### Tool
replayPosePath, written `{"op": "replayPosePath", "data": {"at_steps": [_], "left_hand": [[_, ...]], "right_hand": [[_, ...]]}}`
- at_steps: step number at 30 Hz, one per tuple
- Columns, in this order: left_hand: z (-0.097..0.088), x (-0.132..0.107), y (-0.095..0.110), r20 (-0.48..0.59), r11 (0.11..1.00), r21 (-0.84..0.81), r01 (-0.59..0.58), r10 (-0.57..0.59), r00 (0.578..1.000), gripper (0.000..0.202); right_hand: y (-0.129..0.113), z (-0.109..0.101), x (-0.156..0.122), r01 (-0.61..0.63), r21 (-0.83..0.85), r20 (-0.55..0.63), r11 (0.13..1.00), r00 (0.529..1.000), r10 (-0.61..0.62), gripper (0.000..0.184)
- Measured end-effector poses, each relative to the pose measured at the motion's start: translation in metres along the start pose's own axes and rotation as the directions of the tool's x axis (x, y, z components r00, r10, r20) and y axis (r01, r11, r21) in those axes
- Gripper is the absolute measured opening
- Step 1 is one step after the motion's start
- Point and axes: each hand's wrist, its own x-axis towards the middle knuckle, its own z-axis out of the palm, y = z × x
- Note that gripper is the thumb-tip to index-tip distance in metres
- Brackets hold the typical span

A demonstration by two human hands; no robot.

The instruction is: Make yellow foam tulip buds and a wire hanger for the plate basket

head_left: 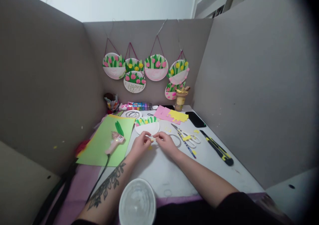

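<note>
My left hand and my right hand meet over the white table, fingertips pinched together on a thin wire stretched between them. Just beyond them lies a paper-plate flower basket with green leaves and small pink and yellow tulips. A wire ring lies beside my right hand. A pink glue gun rests on a green paper sheet to the left of my left hand.
Scissors, a pencil and a yellow-black utility knife lie to the right. A phone, pink and yellow paper, a cup and markers stand at the back. Several finished baskets hang on the grey partition. A white lid sits nearest me.
</note>
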Motion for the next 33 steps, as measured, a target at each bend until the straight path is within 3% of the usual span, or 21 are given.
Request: {"op": "replayPosePath", "data": {"at_steps": [5, 15, 19, 22, 33], "left_hand": [[0.0, -0.001, 0.0, -0.003, 0.999, 0.039, -0.014, 0.015, 1.0, 0.023], [-0.002, 0.001, 0.001, 0.034, 0.999, 0.011, 0.052, -0.052, 0.998, 0.016], [-0.001, 0.001, 0.001, -0.009, 0.997, 0.036, 0.072, -0.072, 0.997, 0.016], [0.0, 0.001, 0.0, -0.026, 0.996, 0.077, 0.052, -0.051, 0.998, 0.017], [0.0, -0.004, 0.004, 0.029, 0.962, 0.259, -0.087, 0.082, 0.996, 0.02]], "right_hand": [[-0.004, 0.0, -0.002, 0.004, -0.024, 0.048, 1.0, 0.999, -0.003, 0.012], [-0.007, 0.0, -0.003, 0.04, -0.1, 0.01, 0.994, 0.999, -0.039, 0.01], [-0.013, -0.001, -0.009, 0.194, -0.241, -0.035, 0.951, 0.977, -0.208, 0.01], [-0.017, -0.001, -0.012, 0.303, -0.361, 0.026, 0.882, 0.949, -0.315, 0.009], [-0.013, 0.002, -0.011, 0.255, -0.434, 0.024, 0.864, 0.962, -0.272, 0.009]]}}
